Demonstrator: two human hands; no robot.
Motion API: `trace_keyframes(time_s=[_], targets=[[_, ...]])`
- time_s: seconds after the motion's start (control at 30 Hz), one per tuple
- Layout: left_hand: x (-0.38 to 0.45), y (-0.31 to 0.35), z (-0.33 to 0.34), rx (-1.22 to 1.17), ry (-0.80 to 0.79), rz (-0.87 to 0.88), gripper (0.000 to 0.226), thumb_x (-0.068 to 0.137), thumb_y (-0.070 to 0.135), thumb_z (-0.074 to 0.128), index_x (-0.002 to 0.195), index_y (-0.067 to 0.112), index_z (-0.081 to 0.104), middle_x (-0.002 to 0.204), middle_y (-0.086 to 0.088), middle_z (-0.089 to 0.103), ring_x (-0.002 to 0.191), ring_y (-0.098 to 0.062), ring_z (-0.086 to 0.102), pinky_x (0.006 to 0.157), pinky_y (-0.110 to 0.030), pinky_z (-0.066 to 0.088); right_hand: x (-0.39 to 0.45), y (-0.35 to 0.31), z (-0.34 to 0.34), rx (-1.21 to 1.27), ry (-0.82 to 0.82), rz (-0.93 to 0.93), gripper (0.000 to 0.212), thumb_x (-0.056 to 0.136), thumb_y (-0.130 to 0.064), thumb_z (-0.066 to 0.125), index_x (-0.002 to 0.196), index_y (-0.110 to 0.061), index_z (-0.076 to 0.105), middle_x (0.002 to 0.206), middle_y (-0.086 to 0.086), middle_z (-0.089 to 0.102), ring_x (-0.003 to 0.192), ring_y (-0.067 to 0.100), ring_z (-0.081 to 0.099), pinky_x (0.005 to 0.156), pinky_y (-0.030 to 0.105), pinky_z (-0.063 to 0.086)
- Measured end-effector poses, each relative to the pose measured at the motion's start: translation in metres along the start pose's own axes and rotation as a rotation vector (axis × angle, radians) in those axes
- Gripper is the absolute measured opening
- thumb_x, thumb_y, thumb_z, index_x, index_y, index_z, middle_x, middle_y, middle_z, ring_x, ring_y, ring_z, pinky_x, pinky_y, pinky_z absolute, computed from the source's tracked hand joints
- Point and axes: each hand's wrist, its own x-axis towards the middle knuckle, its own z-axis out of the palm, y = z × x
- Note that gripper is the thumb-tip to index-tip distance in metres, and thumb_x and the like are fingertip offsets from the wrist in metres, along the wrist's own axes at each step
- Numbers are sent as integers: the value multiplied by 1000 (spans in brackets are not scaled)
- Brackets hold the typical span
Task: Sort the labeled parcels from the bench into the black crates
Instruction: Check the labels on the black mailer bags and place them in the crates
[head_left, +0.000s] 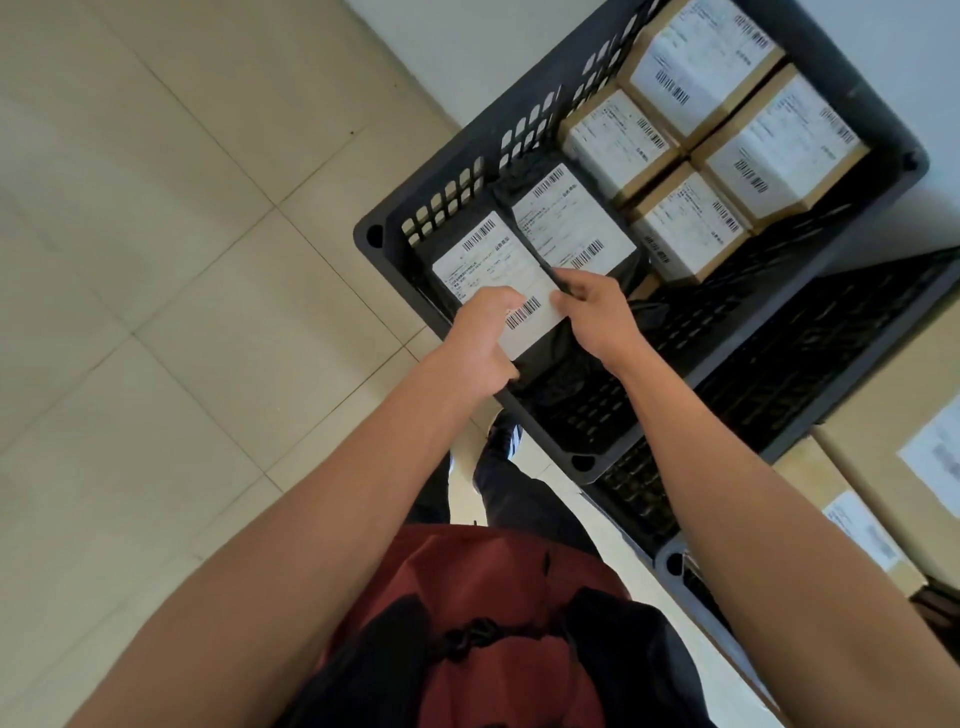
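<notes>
A black crate (447, 156) stands on the tiled floor ahead of me. Inside its near-left corner, a black bag parcel with a white label (493, 265) is held by both hands. My left hand (483, 338) grips its near-left edge with the thumb on the label. My right hand (597, 312) pinches its right edge. A second black labeled parcel (571, 223) lies beside it, further in. Several brown cardboard boxes with white labels (727, 135) fill the crate's far end.
A second black crate (831, 364) sits lower right, partly under the first. Cardboard boxes with labels (883, 499) lie at the right edge. Beige floor tiles (156, 260) spread to the left. My own legs and shoe show below the crate.
</notes>
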Motion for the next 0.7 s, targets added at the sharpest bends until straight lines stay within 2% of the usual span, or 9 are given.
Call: trace_keyframes(time_s=[0.07,0.13,0.23,0.33,0.37,0.4,0.47,0.57,0.7], targets=[[1,2,3,-2,39,-9,19,100,8,48,107,18,62,106,-10,69,84,-24,62,62,-32,37,6,3,3,-24,-10,-6,36,101,2,54,130,-13,72,113,-5,75,104,5,68,99,24,54],[1,5,5,12,75,-4,23,99,8,50,116,17,62,115,-11,70,86,-24,64,59,-32,36,12,7,6,-38,-25,-1,36,102,0,55,132,-12,71,116,-3,74,108,8,68,98,22,53],[-2,14,6,191,114,157,18,100,8,53,109,20,64,110,-4,67,85,-16,62,63,-31,42,17,13,10,-74,-35,6,34,102,-5,59,132,-15,71,117,-2,76,112,12,69,100,25,54],[6,31,-6,947,158,531,43,102,10,52,143,21,57,137,10,48,92,-1,56,72,-11,49,17,14,10,-83,-42,3,34,102,-6,59,132,-17,72,116,-6,74,111,10,67,91,10,50],[13,36,-13,1282,173,628,49,103,13,51,151,23,50,147,10,42,106,-4,57,86,-11,50,17,13,9,-83,-47,5,35,103,-6,59,133,-17,71,117,-7,73,111,8,65,87,4,46],[22,41,-18,1594,203,673,53,103,18,49,155,26,46,157,5,37,129,-16,51,105,-27,48,17,12,8,-84,-55,5,35,103,-5,58,134,-17,70,119,-7,72,114,8,64,88,3,45],[38,46,-28,2022,246,592,54,103,27,48,156,33,42,165,-8,28,151,-34,26,118,-56,31,19,12,8,-81,-71,13,36,104,-6,58,136,-19,69,126,-4,71,120,10,62,98,13,47],[50,50,-29,2272,196,409,50,103,31,48,152,34,45,154,-13,34,141,-37,35,112,-62,33,22,12,9,-87,-75,24,36,105,-8,58,137,-20,68,130,-3,71,122,10,61,104,22,46],[53,53,-26,2396,150,330,53,103,29,47,155,32,41,157,-15,26,139,-36,38,110,-60,36,23,15,11,-79,-45,32,36,104,-10,60,137,-20,68,129,-4,70,120,8,61,95,10,46]])
